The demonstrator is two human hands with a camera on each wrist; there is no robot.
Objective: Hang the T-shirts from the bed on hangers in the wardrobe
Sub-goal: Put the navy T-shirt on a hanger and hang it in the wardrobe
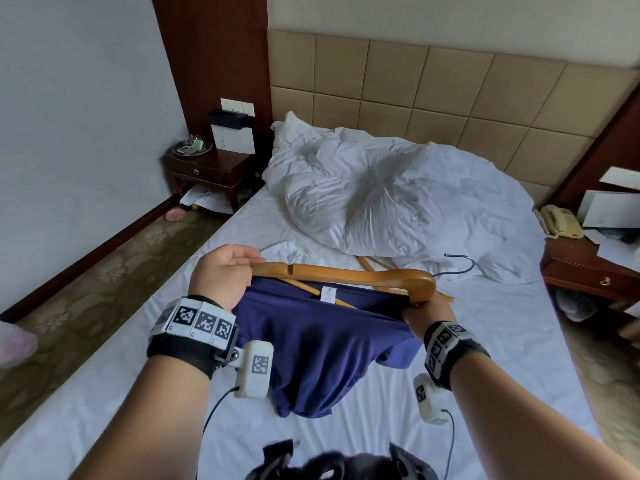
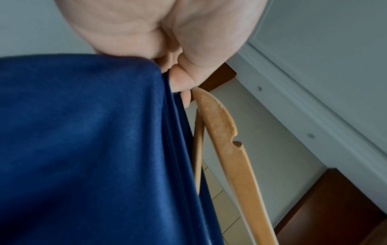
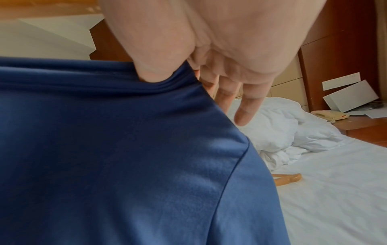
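A navy blue T-shirt hangs over the bed between my two hands, with a wooden hanger lying across its top and the hook pointing right. My left hand pinches the shirt's left edge together with the hanger's end. My right hand sits under the hanger's middle; its thumb pins the collar while the other fingers stretch out behind the cloth. A second hanger and a white T-shirt lie on the sheet.
A crumpled white duvet fills the head of the bed. A dark nightstand stands at the left, and one with a phone and papers at the right. Carpet runs along the left side. The wardrobe is out of view.
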